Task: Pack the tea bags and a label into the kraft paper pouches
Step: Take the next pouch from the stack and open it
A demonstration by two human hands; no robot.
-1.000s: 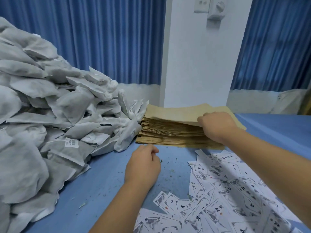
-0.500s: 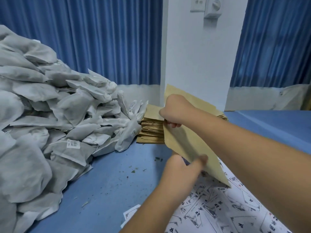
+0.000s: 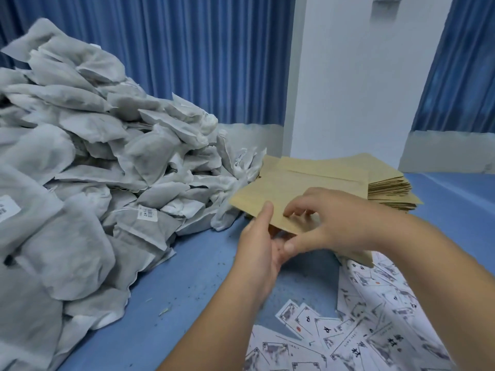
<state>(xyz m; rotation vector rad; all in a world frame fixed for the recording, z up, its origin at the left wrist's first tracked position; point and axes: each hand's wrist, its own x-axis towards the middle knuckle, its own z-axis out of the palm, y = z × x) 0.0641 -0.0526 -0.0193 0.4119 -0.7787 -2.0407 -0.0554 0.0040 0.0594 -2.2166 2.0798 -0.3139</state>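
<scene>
Tea bags heaped left; pouch stack behind; labels right

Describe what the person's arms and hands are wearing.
Nothing shows on either. The left hand and right hand are bare: no gloves, rings, watch or wristband in view. Both forearms are uncovered as far as the frame's edge, so no sleeve is visible.

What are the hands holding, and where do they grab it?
Both hands hold one kraft paper pouch by its near edge: the left hand at the lower left part, the right hand pinching beside it.
</scene>
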